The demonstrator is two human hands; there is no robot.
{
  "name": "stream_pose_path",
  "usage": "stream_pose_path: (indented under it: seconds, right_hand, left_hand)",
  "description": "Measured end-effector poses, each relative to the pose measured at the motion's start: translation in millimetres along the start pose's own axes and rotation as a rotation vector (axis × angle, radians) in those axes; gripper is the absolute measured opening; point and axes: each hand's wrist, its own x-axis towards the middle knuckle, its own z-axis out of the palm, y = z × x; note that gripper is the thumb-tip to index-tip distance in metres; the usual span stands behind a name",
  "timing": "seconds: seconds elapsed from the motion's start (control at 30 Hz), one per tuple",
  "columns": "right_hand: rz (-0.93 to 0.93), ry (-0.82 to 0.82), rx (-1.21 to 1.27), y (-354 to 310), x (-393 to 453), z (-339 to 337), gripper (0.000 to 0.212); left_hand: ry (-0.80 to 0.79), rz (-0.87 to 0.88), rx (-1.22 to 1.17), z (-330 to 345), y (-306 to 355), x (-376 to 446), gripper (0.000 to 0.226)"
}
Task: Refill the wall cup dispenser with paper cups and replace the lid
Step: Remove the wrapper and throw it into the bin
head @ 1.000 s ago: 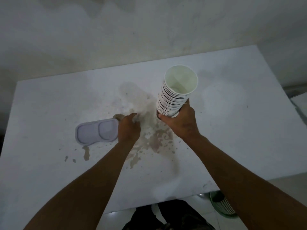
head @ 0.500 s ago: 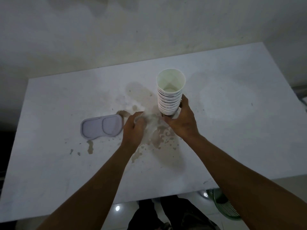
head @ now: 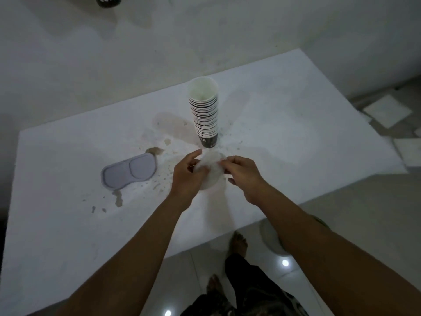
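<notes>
A tall stack of paper cups (head: pixel 204 112), dark outside and white inside, stands upright and free on the white table (head: pixel 296 137). In front of it my left hand (head: pixel 185 176) and my right hand (head: pixel 245 176) both pinch a crumpled clear plastic wrapper (head: pixel 210 171) just above the tabletop. The grey oblong lid (head: pixel 128 171) lies flat on the table to the left of my left hand. At the top edge of the view, the dark bottom of a cup (head: pixel 107 1) with white lettering shows against the wall.
Brown stains and splashes (head: pixel 159 151) mark the table between the lid and the cups. The wall (head: pixel 205 37) rises right behind the table. My bare feet (head: pixel 238 244) stand on the tiled floor below the table's front edge.
My right hand has let go of the cup stack, which now stands alone on the table. Both hands have come together on the plastic wrapper. The view has pulled back.
</notes>
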Motion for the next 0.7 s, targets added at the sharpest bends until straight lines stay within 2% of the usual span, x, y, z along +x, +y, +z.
stream_pose_path:
  seconds: [0.07,0.13,0.2,0.27,0.37,0.43,0.53,0.63,0.7]
  right_hand:
    - [0.015,-0.016,0.036,8,-17,-7,0.011]
    - [0.027,-0.095,0.148,17,-34,-13,0.010]
    - [-0.015,-0.067,0.180,27,-52,-21,0.010]
    - [-0.077,0.067,0.178,36,-68,-34,0.009]
    - [-0.134,0.252,0.186,48,-83,-63,0.006]
    - [-0.141,0.309,0.204,57,-95,-87,0.006]
    - [-0.067,0.292,0.276,70,-110,-119,0.007]
    - [0.048,0.214,0.317,86,-121,-154,0.028]
    - [0.047,0.246,0.303,101,-127,-181,0.032]
  left_hand:
    - [-0.031,0.042,0.033,-4,-4,-12,0.043]
    - [-0.060,0.124,0.090,-3,-4,-25,0.029]
    - [-0.090,0.182,0.117,3,-2,-42,0.016]
    - [-0.174,0.093,0.012,12,2,-61,0.016]
    - [-0.418,-0.174,-0.256,29,8,-86,0.025]
    - [-0.509,-0.140,-0.240,48,10,-101,0.038]
    - [-0.450,0.002,-0.155,82,11,-118,0.035]
    - [-0.400,0.066,-0.025,125,6,-130,0.029]
    - [-0.410,0.146,0.077,158,3,-142,0.030]
